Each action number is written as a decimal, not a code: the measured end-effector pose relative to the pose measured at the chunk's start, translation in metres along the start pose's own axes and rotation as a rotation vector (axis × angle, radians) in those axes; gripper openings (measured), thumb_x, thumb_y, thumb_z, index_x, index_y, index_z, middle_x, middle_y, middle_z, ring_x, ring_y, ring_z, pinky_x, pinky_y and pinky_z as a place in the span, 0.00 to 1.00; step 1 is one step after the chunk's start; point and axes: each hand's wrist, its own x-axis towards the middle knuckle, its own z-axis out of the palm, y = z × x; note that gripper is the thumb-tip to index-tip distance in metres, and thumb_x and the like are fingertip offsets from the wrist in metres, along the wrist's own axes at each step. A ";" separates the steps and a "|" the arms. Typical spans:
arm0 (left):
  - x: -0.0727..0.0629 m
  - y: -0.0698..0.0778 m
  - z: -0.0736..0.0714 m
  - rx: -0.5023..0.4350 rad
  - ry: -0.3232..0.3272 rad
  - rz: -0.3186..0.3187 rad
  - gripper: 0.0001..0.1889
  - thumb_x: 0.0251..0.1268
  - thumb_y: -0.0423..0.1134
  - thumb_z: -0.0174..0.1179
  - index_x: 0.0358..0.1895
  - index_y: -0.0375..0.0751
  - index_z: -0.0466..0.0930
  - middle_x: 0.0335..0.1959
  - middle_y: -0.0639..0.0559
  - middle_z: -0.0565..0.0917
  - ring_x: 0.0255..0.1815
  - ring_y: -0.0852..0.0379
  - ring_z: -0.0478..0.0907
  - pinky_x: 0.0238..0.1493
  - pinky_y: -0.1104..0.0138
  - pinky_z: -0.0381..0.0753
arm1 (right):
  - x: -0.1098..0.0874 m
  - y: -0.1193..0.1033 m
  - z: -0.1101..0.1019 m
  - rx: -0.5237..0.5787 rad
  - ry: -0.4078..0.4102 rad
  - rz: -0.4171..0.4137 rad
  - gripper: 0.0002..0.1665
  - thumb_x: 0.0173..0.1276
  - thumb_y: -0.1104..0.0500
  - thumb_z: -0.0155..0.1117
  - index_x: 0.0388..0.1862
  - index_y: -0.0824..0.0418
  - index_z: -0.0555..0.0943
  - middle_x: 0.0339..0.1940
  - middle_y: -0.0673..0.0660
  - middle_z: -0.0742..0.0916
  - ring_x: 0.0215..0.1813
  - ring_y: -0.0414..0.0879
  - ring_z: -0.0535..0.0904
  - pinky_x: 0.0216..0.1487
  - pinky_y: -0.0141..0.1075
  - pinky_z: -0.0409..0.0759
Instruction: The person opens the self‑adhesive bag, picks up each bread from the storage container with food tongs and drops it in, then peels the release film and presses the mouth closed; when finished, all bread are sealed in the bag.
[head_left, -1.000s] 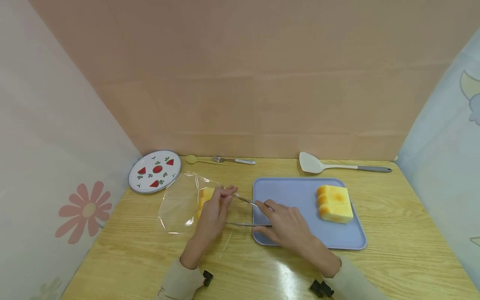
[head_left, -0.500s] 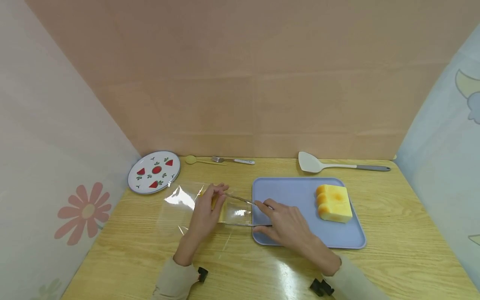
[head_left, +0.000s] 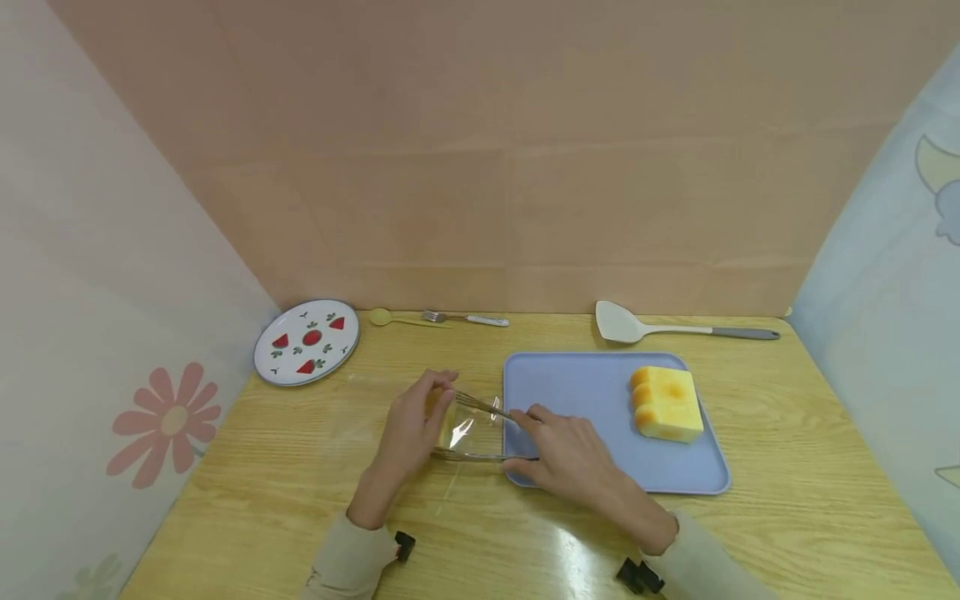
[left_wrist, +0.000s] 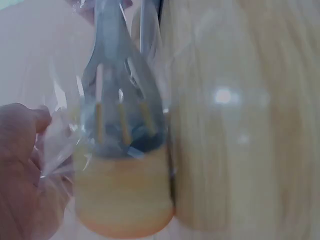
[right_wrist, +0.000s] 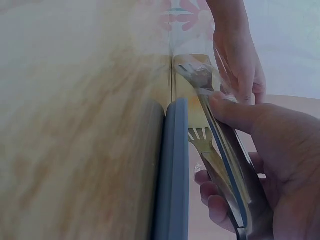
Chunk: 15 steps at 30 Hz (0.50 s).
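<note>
I look down, from my remote seat, on a wood-grain worktop [head_left: 795,442] where two bare hands work just left of a blue tray [head_left: 570,379]. The right hand [head_left: 576,454], over the tray's left rim, grasps metal tongs [head_left: 487,407], thumb on one arm and fingers on the other; the arms stand apart, I judge, so that their slotted heads can straddle the bread. That bagged bread [left_wrist: 125,195] lies left of the tray, inside a clear plastic bag [head_left: 474,433], with one tong head against its face. The left hand [head_left: 408,425] seems to pinch the film beside the tong tips, probably to steady the bag around them; the film is so transparent that I can't be sure of its edges. A second bread block [head_left: 667,404] rests on the tray's right half. Along the back sit a watermelon-patterned plate [head_left: 300,354], a yellow spoon [head_left: 380,317], a fork [head_left: 486,320] and a white spatula [head_left: 619,325], perhaps placed there to leave working room in front.
</note>
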 end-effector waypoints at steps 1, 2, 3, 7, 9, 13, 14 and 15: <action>0.000 0.000 -0.002 0.024 0.002 -0.027 0.04 0.87 0.38 0.62 0.51 0.41 0.81 0.64 0.43 0.90 0.57 0.41 0.90 0.56 0.48 0.91 | 0.000 0.000 0.000 -0.002 -0.009 0.004 0.41 0.65 0.33 0.83 0.64 0.61 0.89 0.45 0.50 0.89 0.25 0.34 0.72 0.22 0.31 0.72; 0.000 0.001 -0.004 0.041 0.005 -0.048 0.05 0.87 0.40 0.62 0.51 0.42 0.82 0.64 0.44 0.90 0.55 0.41 0.90 0.53 0.49 0.91 | 0.000 0.000 0.000 -0.005 -0.016 0.007 0.42 0.65 0.33 0.83 0.64 0.62 0.89 0.45 0.51 0.89 0.25 0.34 0.73 0.22 0.31 0.72; 0.000 0.001 -0.006 0.053 0.002 -0.067 0.06 0.86 0.41 0.63 0.52 0.41 0.82 0.63 0.44 0.91 0.55 0.41 0.90 0.52 0.49 0.90 | 0.000 0.001 0.000 -0.007 -0.025 0.010 0.43 0.64 0.32 0.83 0.64 0.62 0.89 0.46 0.51 0.89 0.25 0.34 0.73 0.22 0.31 0.72; -0.001 0.003 -0.010 0.065 -0.005 -0.116 0.13 0.85 0.44 0.65 0.59 0.39 0.87 0.60 0.45 0.92 0.56 0.41 0.90 0.58 0.44 0.89 | 0.001 0.003 0.001 0.004 -0.056 0.015 0.45 0.63 0.30 0.83 0.65 0.62 0.88 0.48 0.52 0.89 0.26 0.36 0.76 0.23 0.32 0.74; 0.000 0.003 -0.009 0.067 0.001 -0.107 0.15 0.85 0.44 0.64 0.60 0.38 0.88 0.59 0.45 0.92 0.63 0.38 0.88 0.68 0.40 0.84 | 0.001 0.005 0.002 0.012 -0.064 0.016 0.45 0.64 0.31 0.82 0.66 0.62 0.88 0.48 0.52 0.89 0.27 0.36 0.78 0.24 0.33 0.75; 0.002 0.003 -0.004 0.107 0.012 -0.052 0.11 0.83 0.41 0.67 0.55 0.38 0.91 0.55 0.43 0.93 0.61 0.38 0.90 0.75 0.41 0.80 | 0.001 0.007 0.002 0.030 -0.051 -0.004 0.42 0.66 0.32 0.81 0.65 0.61 0.89 0.48 0.52 0.90 0.26 0.35 0.76 0.23 0.32 0.74; 0.002 0.002 -0.002 0.120 0.016 -0.040 0.09 0.81 0.39 0.69 0.53 0.38 0.92 0.54 0.43 0.94 0.61 0.38 0.90 0.75 0.42 0.79 | 0.000 0.007 0.002 0.036 -0.045 -0.010 0.41 0.67 0.33 0.81 0.65 0.61 0.89 0.48 0.52 0.90 0.26 0.35 0.75 0.23 0.32 0.74; 0.002 0.002 -0.001 0.133 0.021 -0.030 0.07 0.79 0.37 0.70 0.51 0.38 0.92 0.53 0.42 0.94 0.60 0.38 0.91 0.75 0.42 0.79 | 0.000 0.007 0.001 0.038 -0.037 -0.019 0.40 0.67 0.33 0.81 0.65 0.60 0.89 0.48 0.52 0.90 0.26 0.34 0.74 0.23 0.31 0.73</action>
